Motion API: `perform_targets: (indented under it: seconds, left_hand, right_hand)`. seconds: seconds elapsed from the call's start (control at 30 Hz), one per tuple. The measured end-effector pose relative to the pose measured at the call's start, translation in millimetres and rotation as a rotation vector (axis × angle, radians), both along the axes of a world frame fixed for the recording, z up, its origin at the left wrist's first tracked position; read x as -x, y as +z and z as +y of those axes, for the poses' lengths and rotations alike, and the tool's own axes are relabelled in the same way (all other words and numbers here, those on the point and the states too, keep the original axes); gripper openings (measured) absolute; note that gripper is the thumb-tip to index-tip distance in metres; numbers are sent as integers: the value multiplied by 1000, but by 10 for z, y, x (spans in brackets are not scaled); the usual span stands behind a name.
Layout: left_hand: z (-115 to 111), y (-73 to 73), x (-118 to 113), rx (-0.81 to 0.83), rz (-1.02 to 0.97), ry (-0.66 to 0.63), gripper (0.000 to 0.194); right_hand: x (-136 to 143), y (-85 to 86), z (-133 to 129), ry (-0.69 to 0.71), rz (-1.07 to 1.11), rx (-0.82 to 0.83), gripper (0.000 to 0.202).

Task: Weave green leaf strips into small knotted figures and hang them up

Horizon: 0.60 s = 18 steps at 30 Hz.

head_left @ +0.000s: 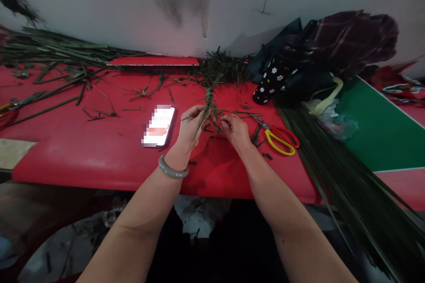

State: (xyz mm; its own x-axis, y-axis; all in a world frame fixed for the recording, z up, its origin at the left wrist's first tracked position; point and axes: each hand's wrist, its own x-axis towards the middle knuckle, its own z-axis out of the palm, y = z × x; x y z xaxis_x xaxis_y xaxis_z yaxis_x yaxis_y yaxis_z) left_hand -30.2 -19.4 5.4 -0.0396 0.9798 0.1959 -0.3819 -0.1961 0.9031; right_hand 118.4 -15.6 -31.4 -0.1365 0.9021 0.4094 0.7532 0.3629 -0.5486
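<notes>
My left hand (pixel 191 127), with a grey bangle (pixel 173 167) on the wrist, grips a green woven leaf piece (pixel 209 97) whose loose strips hang down over the fingers. My right hand (pixel 235 129) is pinched close beside it, at thin leaf strips on the piece's lower right side. What exactly lies between the right fingertips is too small to see clearly. To the right of that hand lie scissors (pixel 277 138) with one red and one yellow handle. A lit phone (pixel 158 126) rests to the left of my left hand.
Cut leaf scraps litter the red tabletop (pixel 99 159). A leaf pile (pixel 224 67) and a flowered black bottle (pixel 269 77) stand at the back. Long leaves (pixel 352 190) hang over the right front edge. Leaf stalks (pixel 63 48) and another pair of scissors (pixel 13 106) lie left.
</notes>
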Motion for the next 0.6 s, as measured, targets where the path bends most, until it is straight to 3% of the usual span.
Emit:
perform_targets:
  seconds: [0.23, 0.43, 0.6]
  left_hand:
    - [-19, 16, 11, -35, 79, 37, 22]
    - [11, -7, 0, 7, 33, -10, 23]
    - [64, -161, -50, 54, 249, -65, 21]
  right_hand:
    - [26, -5, -7, 46, 2, 34, 20]
    - [81, -101, 32, 73, 332, 199, 17]
    - [83, -29, 7, 85, 446, 195, 18]
